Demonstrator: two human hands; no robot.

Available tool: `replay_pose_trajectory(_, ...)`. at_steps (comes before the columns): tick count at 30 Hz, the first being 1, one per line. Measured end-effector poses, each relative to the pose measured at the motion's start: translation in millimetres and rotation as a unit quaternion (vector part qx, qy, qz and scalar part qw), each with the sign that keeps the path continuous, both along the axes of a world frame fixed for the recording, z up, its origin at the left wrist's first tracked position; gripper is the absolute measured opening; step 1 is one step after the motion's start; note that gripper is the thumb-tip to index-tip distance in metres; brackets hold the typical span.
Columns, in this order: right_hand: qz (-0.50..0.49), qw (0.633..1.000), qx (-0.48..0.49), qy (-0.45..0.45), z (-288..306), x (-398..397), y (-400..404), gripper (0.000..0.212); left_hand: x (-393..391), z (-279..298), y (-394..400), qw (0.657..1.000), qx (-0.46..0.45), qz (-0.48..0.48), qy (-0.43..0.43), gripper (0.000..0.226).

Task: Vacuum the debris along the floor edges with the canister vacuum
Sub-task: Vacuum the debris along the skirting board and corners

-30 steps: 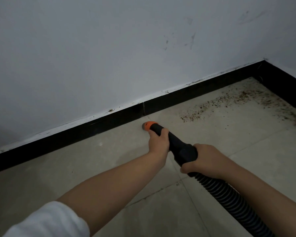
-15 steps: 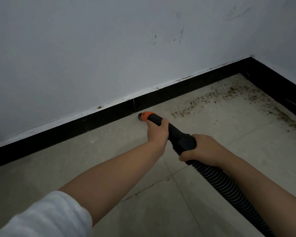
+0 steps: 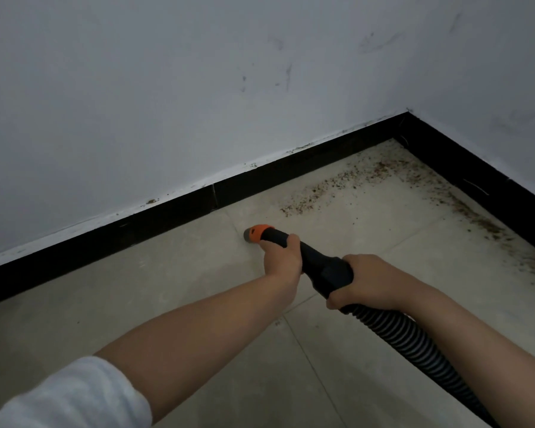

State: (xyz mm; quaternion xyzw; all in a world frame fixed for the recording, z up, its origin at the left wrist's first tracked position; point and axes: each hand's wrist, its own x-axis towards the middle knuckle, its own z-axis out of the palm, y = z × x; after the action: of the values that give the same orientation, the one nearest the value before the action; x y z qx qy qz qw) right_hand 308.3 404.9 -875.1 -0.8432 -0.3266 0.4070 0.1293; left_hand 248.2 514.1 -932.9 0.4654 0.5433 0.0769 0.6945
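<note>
I'm holding the nozzle (image 3: 261, 233) with left hand (image 3: 282, 257) forward, right hand (image 3: 365, 281) gripping the cuff, both grips wrapped tight; debris (image 3: 328, 189) lying ahead-right, toward the corner.

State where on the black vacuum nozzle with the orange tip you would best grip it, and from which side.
Grip the black vacuum nozzle with the orange tip on its smooth rigid tube, from above, fingers wrapped round. The tube slopes down to the floor, and the ribbed black hose behind it would flex.

Two scuffed white walls (image 3: 167, 88) meet in a corner at upper right, edged along the bottom by a black baseboard (image 3: 136, 230) above a pale grey tiled floor (image 3: 136, 304) in dim light.
</note>
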Motion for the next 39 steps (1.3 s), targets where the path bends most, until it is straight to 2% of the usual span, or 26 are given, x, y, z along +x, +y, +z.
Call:
replay_pose_trajectory(3, -0.033, 0.999, 0.022, -0.016, -11.7, -4.5, 0.9, 0.030, 6.3, -2.3, 7.8, 0.999, 0.021, -0.042, -0.010, 0.060)
replay_pose_trajectory(8, -0.069, 0.997, 0.035, -0.025, -19.6, 2.2, -3.2, 0.030, 21.9, -4.4, 10.3, 0.995, 0.034, -0.094, -0.021, 0.064)
replay_pose_trajectory(21, -0.107, 0.991, 0.084, 0.008, -51.4, 17.7, 36.3, 0.034, 50.3, -14.8, 47.1, 0.996, 0.047, -0.064, -0.029, 0.055)
replay_pose_trajectory(27, -0.079, 0.995, 0.052, 0.025, -32.0, 24.1, 21.7, 0.032, 45.6, -12.7, 30.5, 0.996, 0.060, -0.057, -0.026, 0.053)
replay_pose_trajectory(32, -0.057, 0.998, 0.008, 0.005, -14.1, 26.9, -14.4, 0.031, 44.5, -8.7, -4.2, 0.996, 0.034, -0.080, -0.018, 0.054)
replay_pose_trajectory(39, -0.087, 0.996, -0.016, -0.003, -1.9, 41.5, -32.9, 0.029, 66.7, -1.4, -27.5, 0.995, 0.020, -0.091, -0.020, 0.053)
